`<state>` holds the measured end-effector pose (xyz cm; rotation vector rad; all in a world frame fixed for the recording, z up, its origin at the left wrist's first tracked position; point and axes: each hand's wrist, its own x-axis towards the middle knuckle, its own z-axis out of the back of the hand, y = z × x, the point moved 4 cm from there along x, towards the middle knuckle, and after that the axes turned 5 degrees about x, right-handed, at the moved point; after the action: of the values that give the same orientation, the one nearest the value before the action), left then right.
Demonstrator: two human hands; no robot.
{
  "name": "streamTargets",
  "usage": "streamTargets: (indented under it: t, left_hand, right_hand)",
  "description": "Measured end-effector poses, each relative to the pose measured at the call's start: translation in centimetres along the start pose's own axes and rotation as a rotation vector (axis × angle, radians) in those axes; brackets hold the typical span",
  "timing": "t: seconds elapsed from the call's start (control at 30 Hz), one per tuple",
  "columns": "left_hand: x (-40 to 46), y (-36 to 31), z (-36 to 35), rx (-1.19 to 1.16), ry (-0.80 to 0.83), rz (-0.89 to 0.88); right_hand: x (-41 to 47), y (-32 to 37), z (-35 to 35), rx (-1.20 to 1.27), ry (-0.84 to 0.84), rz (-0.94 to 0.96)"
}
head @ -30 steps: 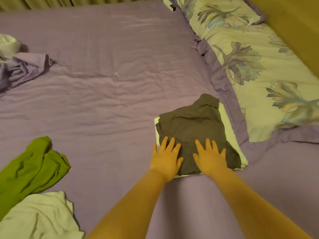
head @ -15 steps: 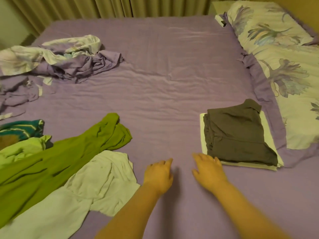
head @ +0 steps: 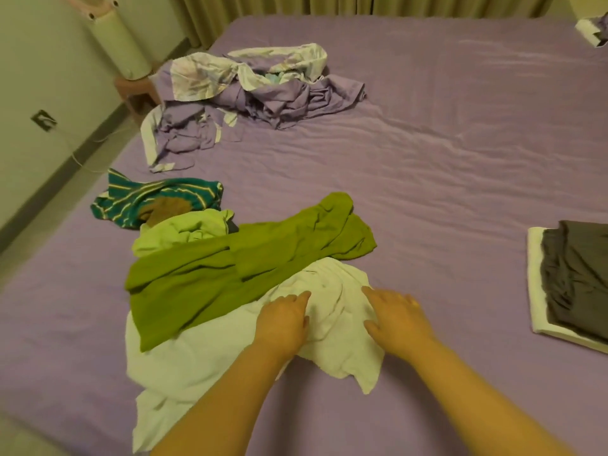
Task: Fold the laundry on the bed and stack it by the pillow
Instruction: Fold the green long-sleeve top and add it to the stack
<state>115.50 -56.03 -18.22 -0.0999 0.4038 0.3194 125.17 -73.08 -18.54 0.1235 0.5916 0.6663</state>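
Note:
A crumpled white garment (head: 210,363) lies on the purple bed (head: 444,166) in front of me. My left hand (head: 283,319) and my right hand (head: 393,312) both rest on its upper part, fingers relaxed. An olive green garment (head: 243,261) lies across the white one. Beyond it sit a light green piece (head: 184,233) and a teal striped piece (head: 154,200). At the right edge is the folded stack: a dark grey garment (head: 579,281) on a white folded one (head: 536,291).
A heap of purple and white bedding (head: 250,93) lies at the far left of the bed. Past the bed's left edge are a white cylindrical appliance (head: 118,37) on a pink stool (head: 138,90), and a wall. Curtains hang behind the bed.
Both hands left the folded dark grey garment and moved left onto the crumpled white garment. My view swung left, so the pillow went out of view and the laundry pile came in.

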Motion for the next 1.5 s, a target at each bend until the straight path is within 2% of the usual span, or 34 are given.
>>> streamTargets:
  t: [0.33, 0.43, 0.53, 0.63, 0.7, 0.8, 0.9, 1.0, 1.07, 1.13, 1.2, 1.33, 1.43, 1.5]
  left_hand:
    - [3.6, 12.2, 0.2, -0.006, -0.146, 0.061]
    - [5.8, 13.8, -0.1, 0.017, -0.147, 0.042]
    - [7.4, 14.6, -0.9, 0.028, -0.131, 0.043]
    - [8.6, 14.9, -1.2, 0.097, -0.213, 0.059]
    - [9.1, 15.0, -0.9, 0.101, -0.264, 0.043]
    - [9.0, 15.4, 0.2, -0.165, -0.344, 0.12]
    - [7.3, 14.4, 1.4, -0.66, -0.423, 0.221]
    - [5.1, 10.3, 2.5, -1.086, -0.321, 0.085]
    - [3.6, 7.1, 3.6, -1.195, -0.253, -0.01]
    - [1.9, 4.7, 4.8, -1.189, -0.228, -0.055]
    - [0.1, 3.2, 6.4, -1.166, -0.269, -0.085]
    - [-3.4, 1.9, 11.1, -1.071, -0.379, -0.103]
    - [-5.7, 1.5, 16.7, -1.199, -0.435, -0.073]
    - [-7.1, 1.0, 20.9, -1.249, -0.499, -0.047]
  right_hand:
    - [8.6, 12.2, -1.3, 0.02, -0.064, 0.085]
    - [11.2, 13.5, -1.7, 0.048, -0.119, 0.069]
    - [13.2, 14.0, -2.3, 0.184, -0.172, -0.005]
    - [14.5, 13.9, -3.0, 0.322, -0.224, -0.098]
    - [15.0, 13.7, -3.7, 0.275, -0.221, -0.11]
    - [15.1, 13.5, -3.9, 0.325, -0.25, -0.104]
    - [14.3, 13.2, -2.7, 0.602, -0.336, -0.137]
    - [13.1, 12.6, -0.4, 1.045, -0.358, -0.24]
    - [12.2, 12.3, 1.5, 1.255, -0.34, -0.278]
    - [11.0, 11.6, 3.4, 1.329, -0.352, -0.353]
    - [9.0, 10.7, 5.6, 1.333, -0.382, -0.38]
    - [3.9, 9.5, 11.3, 1.207, -0.428, -0.275]
    - [-0.5, 9.3, 16.2, 1.07, -0.445, -0.138]
    - [-3.8, 9.9, 19.3, 0.851, -0.417, 0.003]
